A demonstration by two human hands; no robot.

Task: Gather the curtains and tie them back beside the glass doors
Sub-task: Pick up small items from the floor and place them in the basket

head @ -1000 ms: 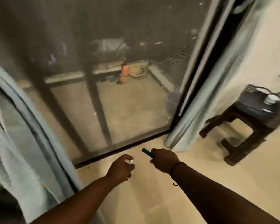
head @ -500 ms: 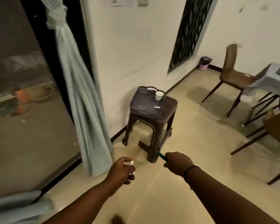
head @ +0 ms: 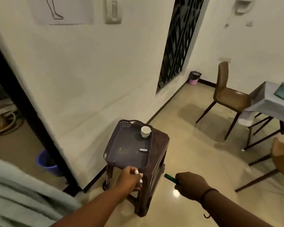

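Note:
A pale blue-green curtain fills the lower left corner, blurred, beside the dark frame of the glass door. My left hand is closed around small white objects, just in front of the grey tray's near rim. My right hand is closed on a green stick-like object that points up and left, low over the floor to the right of the stool. Neither hand touches the curtain.
A dark plastic stool carries a grey tray with a white cup and a small white piece. A purple bucket stands outside the door. A brown chair, a cloth-covered table and a pink bin stand at right.
The view has swung right, from the glass doors to the wall and stool. The tied curtain at the right of the door has left view. Both hands keep their objects and now reach the stool.

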